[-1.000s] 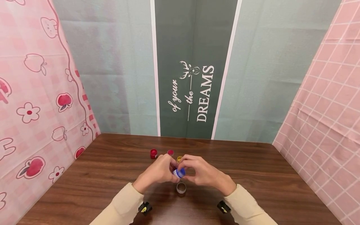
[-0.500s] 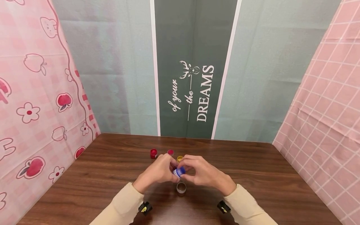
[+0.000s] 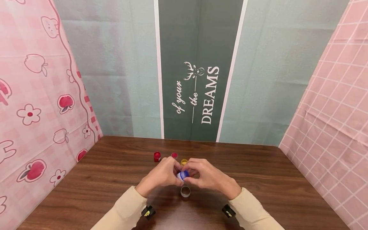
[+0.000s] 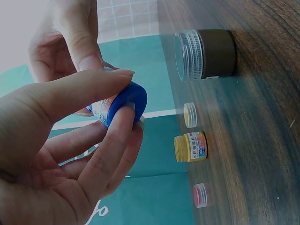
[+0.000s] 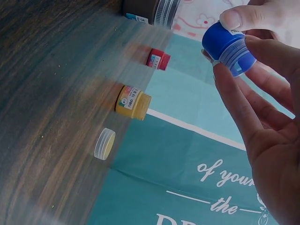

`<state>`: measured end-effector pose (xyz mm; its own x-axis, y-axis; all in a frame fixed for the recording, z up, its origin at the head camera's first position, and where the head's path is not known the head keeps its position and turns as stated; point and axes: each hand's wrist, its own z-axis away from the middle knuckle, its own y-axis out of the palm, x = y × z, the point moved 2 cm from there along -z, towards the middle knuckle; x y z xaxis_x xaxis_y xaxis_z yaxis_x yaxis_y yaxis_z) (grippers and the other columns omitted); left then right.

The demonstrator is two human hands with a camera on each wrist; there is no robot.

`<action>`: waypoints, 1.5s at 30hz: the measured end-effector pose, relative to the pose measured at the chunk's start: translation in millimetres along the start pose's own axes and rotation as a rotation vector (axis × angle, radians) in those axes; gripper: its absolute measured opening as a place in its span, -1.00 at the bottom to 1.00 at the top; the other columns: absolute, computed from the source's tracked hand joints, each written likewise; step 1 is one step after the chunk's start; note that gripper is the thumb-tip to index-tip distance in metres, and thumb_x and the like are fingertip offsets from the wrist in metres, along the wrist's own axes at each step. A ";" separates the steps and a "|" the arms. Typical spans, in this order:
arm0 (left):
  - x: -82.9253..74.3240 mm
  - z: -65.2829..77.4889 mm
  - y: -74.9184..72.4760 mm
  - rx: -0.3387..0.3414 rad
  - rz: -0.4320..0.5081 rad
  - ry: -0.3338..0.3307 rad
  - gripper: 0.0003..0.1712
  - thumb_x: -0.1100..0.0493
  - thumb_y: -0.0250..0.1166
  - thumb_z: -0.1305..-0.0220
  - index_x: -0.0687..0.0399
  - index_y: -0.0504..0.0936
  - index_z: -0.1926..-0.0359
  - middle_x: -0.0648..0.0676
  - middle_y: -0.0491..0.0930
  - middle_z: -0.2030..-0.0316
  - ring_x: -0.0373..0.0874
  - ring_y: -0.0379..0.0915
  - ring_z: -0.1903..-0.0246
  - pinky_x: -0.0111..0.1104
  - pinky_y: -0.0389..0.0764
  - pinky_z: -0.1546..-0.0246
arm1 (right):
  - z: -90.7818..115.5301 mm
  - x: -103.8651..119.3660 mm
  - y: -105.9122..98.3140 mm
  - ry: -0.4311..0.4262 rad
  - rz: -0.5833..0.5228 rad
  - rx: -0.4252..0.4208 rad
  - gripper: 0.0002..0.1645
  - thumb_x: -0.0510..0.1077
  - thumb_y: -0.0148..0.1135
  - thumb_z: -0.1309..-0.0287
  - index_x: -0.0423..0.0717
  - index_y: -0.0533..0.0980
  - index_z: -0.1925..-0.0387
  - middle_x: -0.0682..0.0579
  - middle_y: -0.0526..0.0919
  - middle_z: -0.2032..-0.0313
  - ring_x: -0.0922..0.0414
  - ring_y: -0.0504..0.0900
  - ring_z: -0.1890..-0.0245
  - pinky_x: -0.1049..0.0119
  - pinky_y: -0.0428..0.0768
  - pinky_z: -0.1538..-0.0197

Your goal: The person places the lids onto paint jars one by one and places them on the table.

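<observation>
My left hand (image 3: 162, 174) grips a small blue paint jar (image 5: 219, 41) by its labelled body, above the middle of the table. On the other side, my right hand (image 3: 207, 175) pinches the jar's clear screw lid (image 5: 239, 57) between thumb and fingers. The jar is tilted, and the lid sits at its mouth. In the right wrist view blue shows through the clear plastic. Below both hands stands a larger jar (image 3: 185, 193) with a ribbed clear neck and brown contents. Just beyond the fingers is an uncapped yellow paint jar (image 4: 192, 146), its round lid (image 4: 190, 115) lying close by.
An uncapped red paint jar (image 3: 157, 157) stands farther back on the left of the wooden table (image 3: 247, 191). Its red-stained lid (image 3: 174, 155) lies to its right. Patterned pink cloth (image 3: 34, 127) hangs at the left, with a green printed curtain (image 3: 198, 38) behind.
The right fingers have shifted slightly around the lid, and the blue jar's lid end has tipped up a little. Both arms keep their places; the other jars stay put.
</observation>
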<state>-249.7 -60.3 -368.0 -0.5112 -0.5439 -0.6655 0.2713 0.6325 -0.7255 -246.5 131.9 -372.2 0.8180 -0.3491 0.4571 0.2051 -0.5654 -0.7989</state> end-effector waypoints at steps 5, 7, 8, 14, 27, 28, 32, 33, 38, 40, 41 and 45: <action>0.6 -0.5 -1.1 -0.008 -0.015 -0.011 -0.73 0.29 0.62 0.10 0.19 0.81 0.29 0.05 0.79 0.46 -0.30 0.61 0.52 -0.49 0.66 0.50 | 0.4 -1.7 -0.5 -0.036 -0.009 -0.007 -0.65 -0.25 0.47 -0.19 -0.23 0.63 0.00 -0.04 0.67 0.11 0.21 0.77 0.17 0.44 0.74 0.10; 0.8 -0.6 -1.7 -0.009 -0.017 -0.014 -0.72 0.28 0.63 0.10 0.20 0.81 0.28 0.05 0.79 0.45 -0.29 0.61 0.51 -0.49 0.67 0.49 | 0.9 -2.8 -0.5 -0.074 -0.002 -0.027 -0.63 -0.25 0.49 -0.16 -0.23 0.63 0.00 -0.04 0.65 0.06 0.18 0.75 0.13 0.40 0.75 0.07; 0.9 -0.8 -2.1 -0.009 -0.017 -0.016 -0.72 0.28 0.63 0.10 0.21 0.81 0.28 0.06 0.79 0.45 -0.28 0.62 0.51 -0.48 0.67 0.48 | 1.0 -3.3 -0.4 -0.100 0.006 -0.040 -0.61 -0.27 0.51 -0.13 -0.22 0.63 0.00 -0.05 0.64 0.04 0.17 0.74 0.10 0.37 0.76 0.05; 1.5 -2.2 -2.1 -0.004 -0.006 -0.003 -0.73 0.30 0.61 0.08 0.22 0.81 0.26 0.07 0.80 0.42 -0.28 0.64 0.51 -0.48 0.69 0.46 | -0.4 -2.9 -1.0 -0.235 0.123 -0.112 -0.56 -0.39 0.60 0.09 -0.13 0.62 0.13 -0.04 0.60 0.00 0.14 0.66 0.02 0.37 0.72 -0.06; 0.2 -1.5 -2.4 -0.008 -0.011 0.008 -0.77 0.30 0.60 0.08 0.19 0.79 0.33 0.03 0.77 0.47 -0.30 0.59 0.53 -0.50 0.65 0.49 | -0.8 -0.8 1.0 -0.230 0.100 -0.089 -0.61 -0.43 0.58 0.08 -0.15 0.63 0.20 -0.06 0.67 0.06 0.12 0.70 0.04 0.25 0.76 0.00; 0.2 -1.6 -2.1 -0.007 -0.011 0.007 -0.77 0.30 0.60 0.09 0.19 0.79 0.32 0.03 0.78 0.47 -0.29 0.60 0.52 -0.50 0.65 0.49 | -0.7 -0.9 1.1 -0.223 0.097 -0.090 -0.62 -0.43 0.58 0.08 -0.15 0.64 0.20 -0.05 0.68 0.07 0.12 0.71 0.04 0.26 0.76 0.00; 0.6 -2.2 -1.3 -0.008 -0.018 0.005 -0.72 0.30 0.61 0.10 0.20 0.80 0.28 0.05 0.79 0.45 -0.28 0.61 0.51 -0.50 0.65 0.49 | -0.5 -0.7 1.9 -0.195 0.096 -0.093 -0.66 -0.36 0.56 0.00 -0.15 0.64 0.17 0.00 0.69 0.10 0.17 0.71 0.07 0.29 0.76 0.03; 0.8 -2.3 -1.2 -0.008 -0.023 0.004 -0.72 0.30 0.61 0.10 0.20 0.80 0.27 0.05 0.79 0.44 -0.29 0.61 0.51 -0.51 0.65 0.49 | -0.5 -0.7 2.1 -0.185 0.087 -0.093 -0.67 -0.35 0.55 -0.02 -0.15 0.64 0.16 0.00 0.69 0.11 0.18 0.71 0.09 0.29 0.77 0.04; 1.0 -1.9 -0.9 -0.012 -0.029 -0.003 -0.69 0.30 0.61 0.11 0.21 0.80 0.25 0.05 0.79 0.45 -0.31 0.60 0.52 -0.51 0.63 0.52 | -0.3 -2.0 3.4 -0.140 0.044 -0.074 -0.73 -0.31 0.50 -0.12 -0.18 0.64 0.13 0.01 0.68 0.15 0.24 0.73 0.19 0.34 0.77 0.09; 0.7 -1.6 -1.0 -0.014 -0.025 -0.004 -0.69 0.31 0.60 0.12 0.21 0.80 0.25 0.05 0.79 0.46 -0.31 0.59 0.53 -0.50 0.63 0.52 | -0.2 -2.9 3.6 -0.118 0.025 -0.064 -0.74 -0.30 0.48 -0.15 -0.18 0.64 0.12 0.01 0.68 0.17 0.26 0.74 0.20 0.38 0.76 0.09; 0.7 -1.5 -1.0 -0.015 -0.023 -0.004 -0.69 0.31 0.60 0.12 0.22 0.80 0.25 0.06 0.79 0.46 -0.32 0.59 0.53 -0.50 0.63 0.52 | -0.1 -3.0 3.6 -0.108 0.019 -0.058 -0.75 -0.29 0.47 -0.16 -0.18 0.64 0.11 0.02 0.68 0.18 0.26 0.75 0.20 0.40 0.75 0.09; 0.2 -1.0 -0.9 -0.012 -0.018 -0.008 -0.69 0.31 0.60 0.12 0.22 0.80 0.26 0.06 0.79 0.45 -0.31 0.59 0.53 -0.50 0.63 0.52 | -0.2 -3.0 3.1 -0.081 0.003 -0.047 -0.75 -0.27 0.46 -0.19 -0.19 0.64 0.10 0.01 0.68 0.18 0.25 0.76 0.19 0.44 0.74 0.07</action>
<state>-250.9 -60.4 -367.3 -0.5094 -0.5595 -0.6538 0.2520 0.6295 -0.7350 -248.4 131.0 -376.0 0.8600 -0.2904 0.4197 0.1785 -0.5991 -0.7805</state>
